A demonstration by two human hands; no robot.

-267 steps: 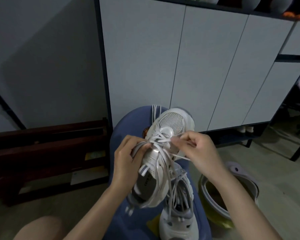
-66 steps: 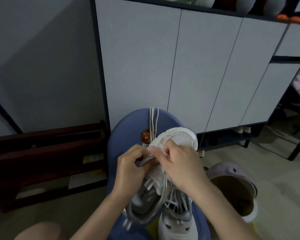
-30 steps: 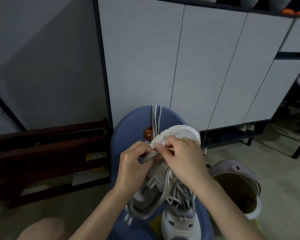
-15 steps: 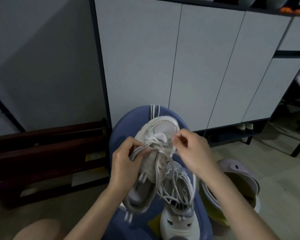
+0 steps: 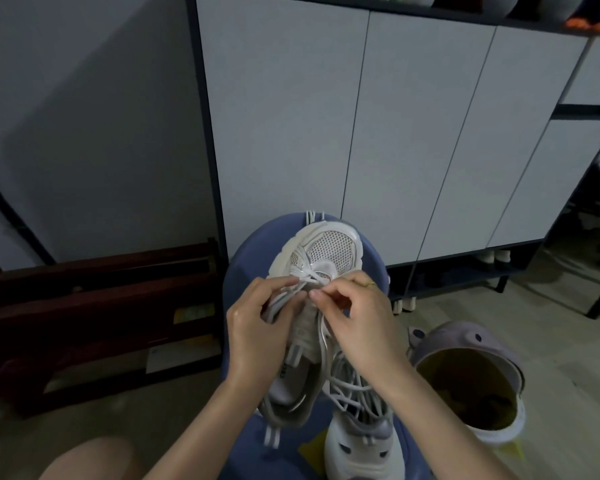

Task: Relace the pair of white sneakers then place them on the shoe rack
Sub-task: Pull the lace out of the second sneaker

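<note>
Both forearms are bare as far as the lower edge of the view, with no sleeve or cuff showing on either one. The right hand [image 5: 355,320] wears a thin gold-coloured ring [image 5: 370,284] on one finger; which finger it sits on is hard to make out at this angle. The left hand [image 5: 257,327] carries no ring, band or watch on the parts that show. The fingers [image 5: 317,295] end in short, plain nails. Left of the left forearm, at the bottom edge, a bare knee [image 5: 87,460] is in view, uncovered by any cloth there.
</note>
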